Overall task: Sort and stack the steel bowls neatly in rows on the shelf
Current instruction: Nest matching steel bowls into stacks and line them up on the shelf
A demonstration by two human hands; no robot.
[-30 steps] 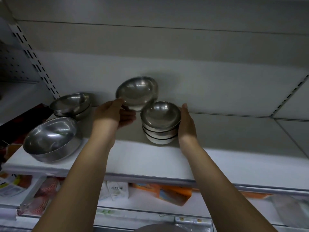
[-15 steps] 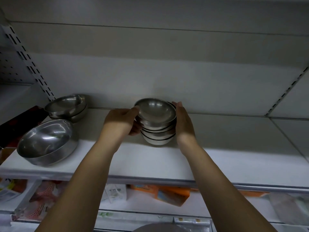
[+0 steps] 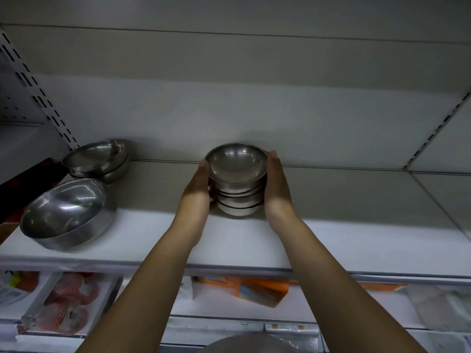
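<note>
One white shelf (image 3: 331,240) spans the view and carries all the steel bowls; both bare forearms reach up and forward onto it, wrists straight. The left hand (image 3: 196,194) and right hand (image 3: 278,189) stand on edge, palms facing each other, fingers extended toward the back wall; each grip is wide, pressed flat against a side of the stack of small bowls (image 3: 238,184) rather than curled round it, though the left thumb is hidden. At the shelf's front left, well apart, a large bowl (image 3: 66,215) sits tilted, mouth up and toward the camera; behind it a nested pair of bowls (image 3: 99,159) rests near the back wall. The stack stands mid-shelf between the palms, mouths up, its long axis upright.
</note>
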